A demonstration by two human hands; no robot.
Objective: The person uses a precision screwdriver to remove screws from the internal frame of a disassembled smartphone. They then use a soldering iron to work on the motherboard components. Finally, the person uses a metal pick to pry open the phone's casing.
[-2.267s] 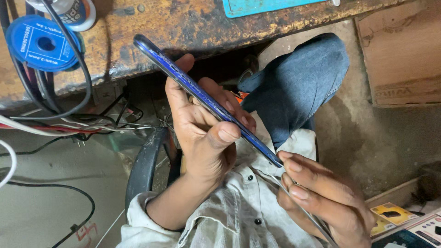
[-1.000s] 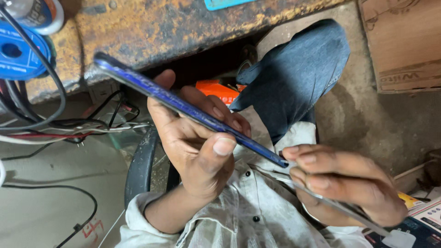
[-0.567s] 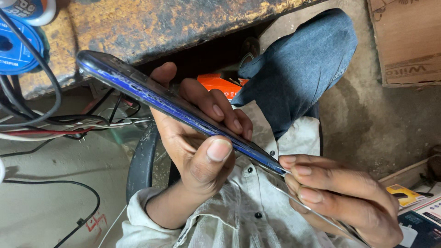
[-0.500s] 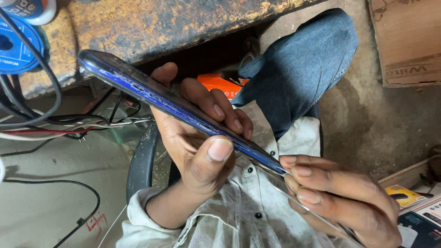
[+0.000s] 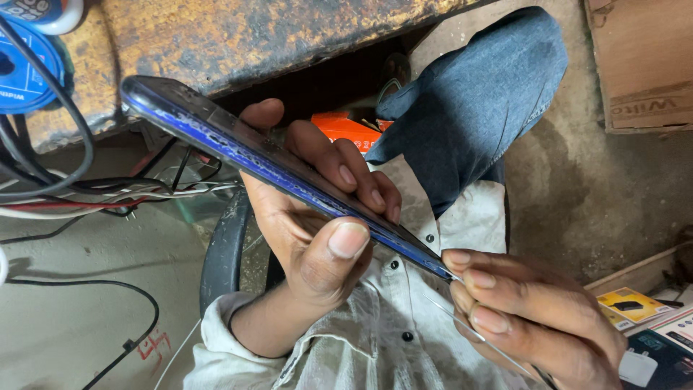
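Note:
My left hand [image 5: 314,231] grips a blue smartphone [image 5: 238,152] edge-on, thumb on the near side and fingers curled over the far side. The phone runs diagonally from upper left down to lower right. My right hand [image 5: 527,314] pinches a thin metal tool [image 5: 476,336], like tweezers or a pin. The tool's tip sits at the phone's lower end, at the seam of its edge. Both hands are held above my lap, over a grey shirt and a blue-jeaned knee [image 5: 484,94].
A worn, rusty workbench edge [image 5: 238,36] runs across the top, with a blue solder spool [image 5: 25,65] and tangled cables [image 5: 79,191] at left. An orange object [image 5: 346,128] lies under the bench. Cardboard [image 5: 642,65] stands at right; small printed boxes [image 5: 642,318] lie at lower right.
The phone has swung so its far end reaches further left and closer to the camera. My right hand has stayed at the phone's lower end with the tool.

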